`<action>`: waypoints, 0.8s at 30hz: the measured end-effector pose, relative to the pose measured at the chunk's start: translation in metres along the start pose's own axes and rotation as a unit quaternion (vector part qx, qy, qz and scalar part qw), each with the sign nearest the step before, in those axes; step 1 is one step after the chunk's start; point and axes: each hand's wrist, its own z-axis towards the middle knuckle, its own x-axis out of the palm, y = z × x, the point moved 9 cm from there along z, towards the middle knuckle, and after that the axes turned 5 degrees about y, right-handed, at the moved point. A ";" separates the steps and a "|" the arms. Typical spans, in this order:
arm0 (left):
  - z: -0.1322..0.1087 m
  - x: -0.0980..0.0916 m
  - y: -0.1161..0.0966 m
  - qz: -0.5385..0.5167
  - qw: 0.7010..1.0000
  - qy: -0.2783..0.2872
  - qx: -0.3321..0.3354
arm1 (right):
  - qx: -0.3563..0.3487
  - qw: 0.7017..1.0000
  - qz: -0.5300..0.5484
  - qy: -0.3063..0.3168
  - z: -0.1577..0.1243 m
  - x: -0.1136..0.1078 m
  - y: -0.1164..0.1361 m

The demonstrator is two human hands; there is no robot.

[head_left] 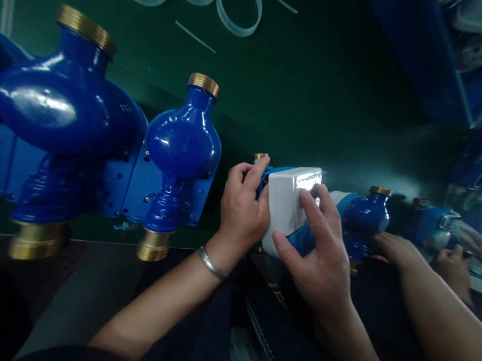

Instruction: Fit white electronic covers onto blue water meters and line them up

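A white box-shaped cover (285, 201) sits over a blue device at the table's front edge, tilted a little. My left hand (244, 203), below which a silver bracelet shows, grips the device's left side near a small brass end. My right hand (319, 247) is on the other side, with its thumb on the lower part of the white cover and its fingers on the shiny upper face. Most of the blue device under the cover is hidden by the cover and my hands.
Blue meter bodies with brass ends, a large one (68, 102) and a smaller one (184, 143), lie left on the green table (320, 77). Clear rings (239, 5) are at the top. Another blue body (363, 215) and other people's hands (401, 251) are right. Blue shelving stands upper right.
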 end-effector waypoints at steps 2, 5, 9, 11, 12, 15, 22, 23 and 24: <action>-0.001 0.002 0.005 -0.029 0.999 0.032 -0.022 | -0.006 1.000 -0.007 -0.002 -0.001 0.001 0.003; -0.002 0.003 0.008 -0.079 0.993 0.071 -0.044 | -0.008 1.000 -0.022 -0.005 -0.001 0.002 0.006; -0.001 0.002 0.010 -0.123 0.987 0.087 -0.060 | -0.012 0.999 -0.048 -0.019 0.000 0.003 0.008; 0.000 0.002 0.010 -0.141 0.984 0.088 -0.065 | -0.015 0.998 -0.059 -0.022 0.001 0.003 0.008; 0.000 0.002 0.011 -0.148 0.983 0.088 -0.068 | -0.016 0.998 -0.061 -0.023 0.001 0.004 0.008; -0.001 0.005 0.014 -0.166 0.979 0.088 -0.079 | -0.019 0.998 -0.063 -0.024 0.001 0.005 0.009; -0.002 0.004 0.017 -0.216 0.969 0.087 -0.088 | -0.022 0.996 -0.077 -0.025 0.002 0.006 0.010; -0.002 0.004 0.016 -0.209 0.969 0.094 -0.089 | -0.020 0.997 -0.075 -0.024 0.003 0.007 0.009; -0.001 0.005 0.013 -0.193 0.972 0.103 -0.090 | -0.018 0.997 -0.073 -0.024 0.003 0.006 0.008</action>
